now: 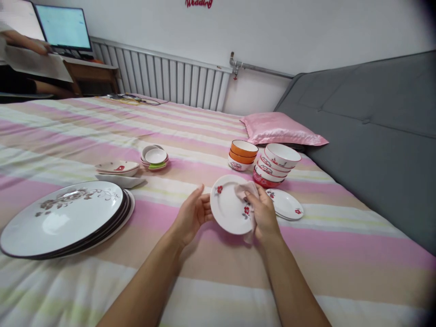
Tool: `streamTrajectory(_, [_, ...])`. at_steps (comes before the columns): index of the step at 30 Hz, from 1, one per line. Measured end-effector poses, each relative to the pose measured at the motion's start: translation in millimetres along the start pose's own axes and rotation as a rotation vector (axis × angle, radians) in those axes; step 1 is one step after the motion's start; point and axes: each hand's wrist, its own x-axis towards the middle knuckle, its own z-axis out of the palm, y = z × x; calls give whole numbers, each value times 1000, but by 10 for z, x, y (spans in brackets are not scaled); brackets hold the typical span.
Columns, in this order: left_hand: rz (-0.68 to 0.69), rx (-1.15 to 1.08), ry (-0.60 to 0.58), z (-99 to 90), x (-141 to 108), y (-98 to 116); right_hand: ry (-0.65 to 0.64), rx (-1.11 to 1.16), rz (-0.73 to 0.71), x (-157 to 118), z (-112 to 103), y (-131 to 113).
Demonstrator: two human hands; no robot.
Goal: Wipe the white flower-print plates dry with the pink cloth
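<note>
A small white plate with red flowers (230, 209) is held tilted above the bed in the middle of the view. My right hand (265, 211) grips its right edge through a pale pink cloth (251, 190), thumb on the plate's face. At the plate's left edge is my left hand (192, 213), thumb raised and apart from the curled fingers, whose tips reach the rim. Just right of my right hand, similar flowered plates (288, 205) lie stacked on the bed.
On the striped bed sheet (218, 290) stand large plates (68, 222), oval dishes (117, 168), small saucers (156, 156), orange bowls (243, 152) and white bowls (281, 156). Behind are a pink pillow (279, 127) and a grey headboard (371, 109). A person's arm (29, 43) shows at far left.
</note>
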Motion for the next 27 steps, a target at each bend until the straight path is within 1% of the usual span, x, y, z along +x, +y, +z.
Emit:
streamTrajectory(2, [15, 58, -22, 95, -14, -82, 94, 26, -42, 17, 0, 34])
streamTrajectory(4, [11, 76, -77, 192, -27, -174, 112, -16, -96, 4, 21, 63])
streamTrajectory(5, [28, 79, -46, 223, -27, -215, 99, -42, -115, -13, 39, 70])
streamTrajectory(6, [62, 88, 28, 237, -21, -248, 73, -64, -128, -34, 62, 72])
streamTrajectory(8, [119, 109, 145, 215, 6, -288, 15, -78, -139, -81, 107, 56])
streamTrajectory(9, [129, 119, 175, 187, 22, -296, -12, -69, -136, -100, 126, 42])
streamTrajectory(12, [120, 154, 197, 107, 60, -293, -44, -28, -91, -125, 151, 3])
streamTrajectory(15, [133, 166, 200, 100, 62, -273, 8, -35, -35, -108, 137, 18])
streamTrajectory(17, [172, 161, 213, 126, 53, -257, 55, -59, -20, -91, 124, 61])
streamTrajectory(19, [235, 163, 238, 152, 46, -243, 102, -136, -39, -79, 109, 107])
streamTrajectory(20, [268, 167, 249, 161, 44, -238, 134, -209, -61, -76, 101, 125])
streamTrajectory(24, [351, 186, 268, 166, 47, -241, 260, -578, -161, -86, 66, 123])
streamTrajectory(27, [392, 211, 285, 155, 51, -258, 270, -688, -161, -104, 53, 82])
